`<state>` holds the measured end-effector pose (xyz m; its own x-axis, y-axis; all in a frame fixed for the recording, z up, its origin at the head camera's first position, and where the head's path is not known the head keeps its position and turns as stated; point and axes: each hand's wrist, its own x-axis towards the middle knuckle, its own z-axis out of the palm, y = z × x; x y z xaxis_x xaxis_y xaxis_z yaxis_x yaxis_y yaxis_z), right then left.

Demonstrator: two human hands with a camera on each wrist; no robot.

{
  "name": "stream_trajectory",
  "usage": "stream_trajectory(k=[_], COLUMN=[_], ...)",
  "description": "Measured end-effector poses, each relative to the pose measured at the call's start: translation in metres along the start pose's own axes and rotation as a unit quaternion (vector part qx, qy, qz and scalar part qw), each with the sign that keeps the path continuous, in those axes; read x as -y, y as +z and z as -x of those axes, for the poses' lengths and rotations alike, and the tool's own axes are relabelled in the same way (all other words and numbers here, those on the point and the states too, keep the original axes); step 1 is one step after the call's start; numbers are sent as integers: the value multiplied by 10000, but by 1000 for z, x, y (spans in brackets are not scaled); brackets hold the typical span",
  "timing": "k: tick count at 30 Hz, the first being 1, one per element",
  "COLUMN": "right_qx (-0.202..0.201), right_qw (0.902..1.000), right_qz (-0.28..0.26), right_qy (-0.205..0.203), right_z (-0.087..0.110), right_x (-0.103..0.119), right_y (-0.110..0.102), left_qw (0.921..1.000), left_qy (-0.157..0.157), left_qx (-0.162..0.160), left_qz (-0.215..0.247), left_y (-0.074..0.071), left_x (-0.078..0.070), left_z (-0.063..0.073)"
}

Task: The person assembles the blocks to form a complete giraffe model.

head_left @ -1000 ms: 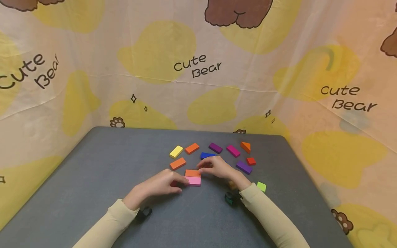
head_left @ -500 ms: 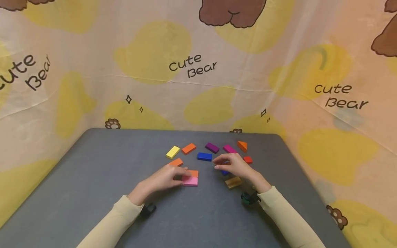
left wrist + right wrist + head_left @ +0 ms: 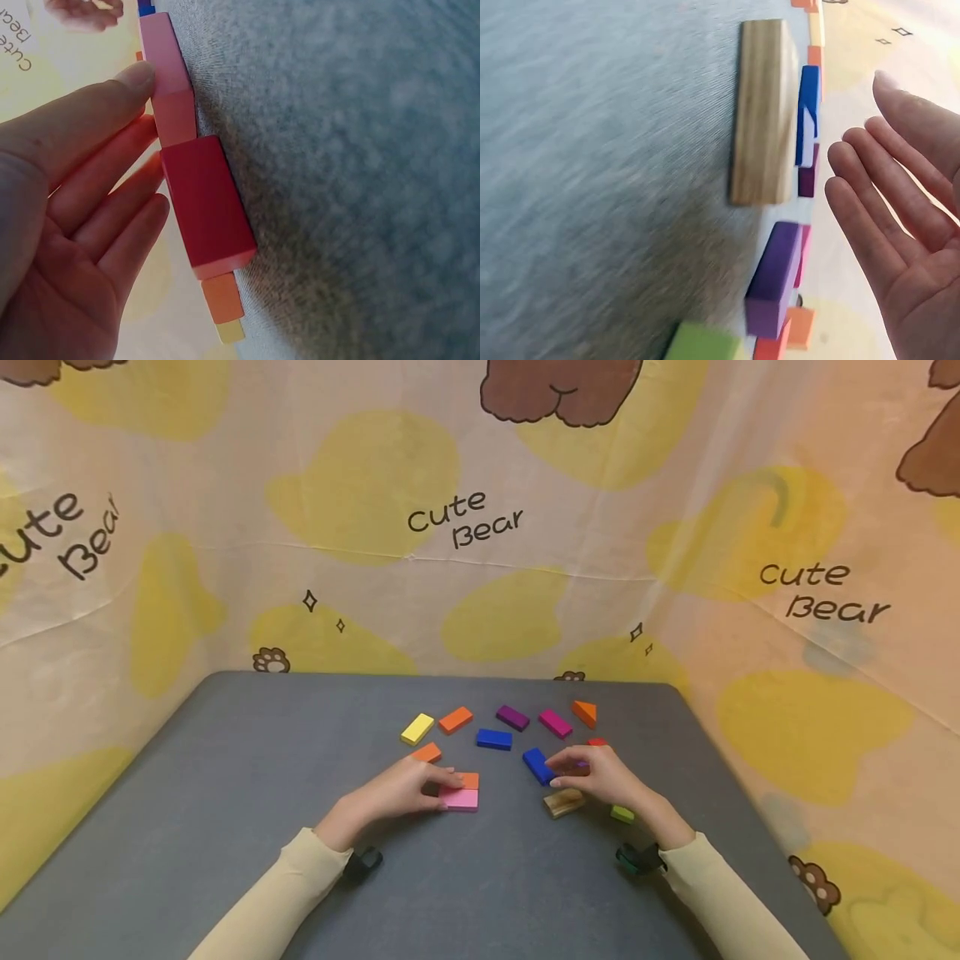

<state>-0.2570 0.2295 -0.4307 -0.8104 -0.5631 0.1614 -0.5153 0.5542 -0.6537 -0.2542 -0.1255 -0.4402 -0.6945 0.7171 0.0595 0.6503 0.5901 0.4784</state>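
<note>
My left hand (image 3: 397, 792) pinches a pink block (image 3: 462, 801) and the orange block (image 3: 471, 779) lying flush against its far side. The thumb presses the near edge of the pink block, and the fingers reach over the orange one. A dark red block (image 3: 206, 206) lies by this hand's fingers in the left wrist view; the hand covers it in the head view. Holding nothing, my right hand (image 3: 606, 775) hovers with loosely bent fingers beside a tilted blue block (image 3: 536, 767). A striped wooden block (image 3: 564, 802) lies just below those fingertips.
Another blue block (image 3: 494, 739) lies ahead of the pair. Yellow (image 3: 417, 728), orange (image 3: 455, 720), dark purple (image 3: 512, 717) and magenta (image 3: 555, 722) blocks and an orange triangle (image 3: 586, 712) lie farther back. A purple block (image 3: 772, 277) and green block (image 3: 703, 345) are near my right hand.
My right hand has left the orange block and moved right to the tilted blue block. My left hand has shifted right, its fingers now over the orange block and its thumb on the pink one.
</note>
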Motion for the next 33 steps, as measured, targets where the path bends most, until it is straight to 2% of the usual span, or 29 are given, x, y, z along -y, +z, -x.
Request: stream_trajectory(k=[9,16,33], right_qx=[55,126,346], right_qw=[9998,9992,9987], right_qz=[-104,-365,378], right_qy=[162,128,77], right_z=[22,27,24], right_x=[-9,-13,-16], right_y=[1,4,6], left_qw=[10000,9999,9999], left_qy=[-8,52,-26], left_qx=[-13,-87,-21], left_qz=[25,115,108], left_y=[-1,1,0], left_x=[-1,1,0], left_z=[-1,-1,0])
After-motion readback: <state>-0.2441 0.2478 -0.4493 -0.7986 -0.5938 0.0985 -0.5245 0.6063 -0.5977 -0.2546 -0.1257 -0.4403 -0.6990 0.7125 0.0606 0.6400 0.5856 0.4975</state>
